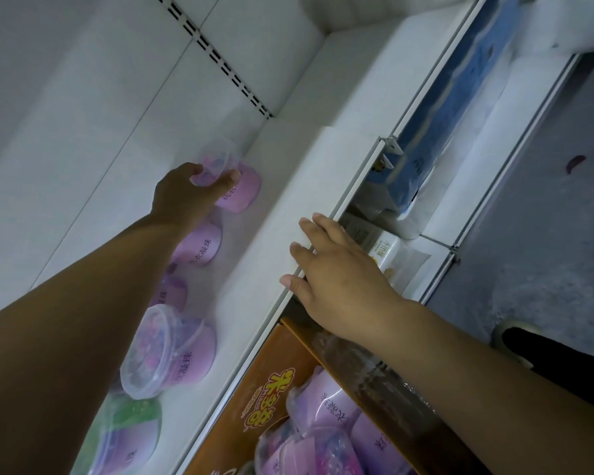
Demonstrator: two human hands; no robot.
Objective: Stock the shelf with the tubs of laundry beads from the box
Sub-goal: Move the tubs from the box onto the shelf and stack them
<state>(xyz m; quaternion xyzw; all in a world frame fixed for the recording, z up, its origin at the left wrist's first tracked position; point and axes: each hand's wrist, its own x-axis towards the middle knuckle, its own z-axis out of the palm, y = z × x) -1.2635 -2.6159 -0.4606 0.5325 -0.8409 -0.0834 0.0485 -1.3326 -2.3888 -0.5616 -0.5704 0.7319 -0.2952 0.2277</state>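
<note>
Head view: left hand (182,197) grips tub (244,190) at ten o'clock, right hand (340,275) flat on shelf (288,200); set it down level and aligned.

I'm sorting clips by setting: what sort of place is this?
Probably a shop aisle: white metal shelving with slotted back uprights, a row of identical lilac plastic tubs on it, and an orange cardboard box holding more.

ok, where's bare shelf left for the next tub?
Free: shelf past the far tub the left hand grips, to the corner; the strip between the tub row and the front edge under the right hand. Crowded: near end.
</note>
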